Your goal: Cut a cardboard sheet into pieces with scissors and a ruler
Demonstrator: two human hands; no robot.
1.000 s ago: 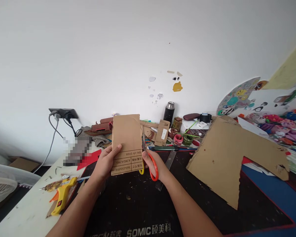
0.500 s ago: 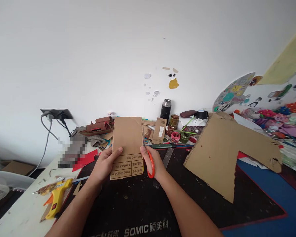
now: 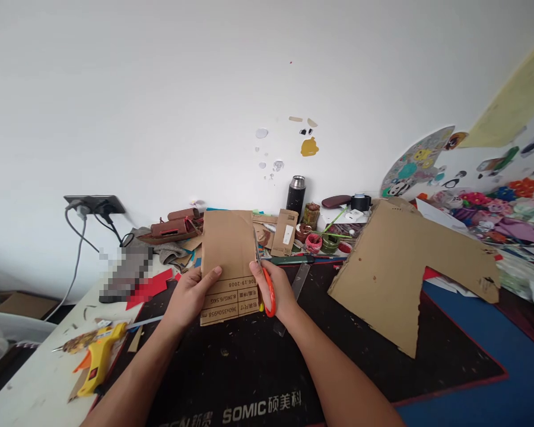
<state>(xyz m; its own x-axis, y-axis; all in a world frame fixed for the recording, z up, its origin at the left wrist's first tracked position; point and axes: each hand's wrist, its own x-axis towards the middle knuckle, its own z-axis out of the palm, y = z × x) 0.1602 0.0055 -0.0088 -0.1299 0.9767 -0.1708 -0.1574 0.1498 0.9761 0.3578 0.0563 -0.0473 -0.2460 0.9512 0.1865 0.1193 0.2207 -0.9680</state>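
Note:
A rectangular brown cardboard piece [image 3: 229, 243] with printed text along its lower part is held upright over the black mat [image 3: 231, 367]. My left hand [image 3: 190, 295] grips its left edge, thumb on the front face and fingers behind. In my right hand [image 3: 278, 292] is a pair of scissors [image 3: 270, 293] with orange-red handles, closed round by the fingers. The blades point up along the cardboard's right edge, and part of them is hidden by the hand and the cardboard. A clear ruler [image 3: 299, 283] lies on the mat behind my right hand.
A large cut cardboard sheet [image 3: 382, 279] covers the right of the mat. On the left rests a yellow glue gun [image 3: 101, 356]. Along the wall stand a black thermos [image 3: 296, 196], paint jars [image 3: 314, 242] and a brown model boat [image 3: 171, 231]. Red scraps [image 3: 153, 286] lie at left.
The camera view has shifted slightly. My right hand and the scissors have moved a little against the cardboard's right edge; the left hand keeps its hold.

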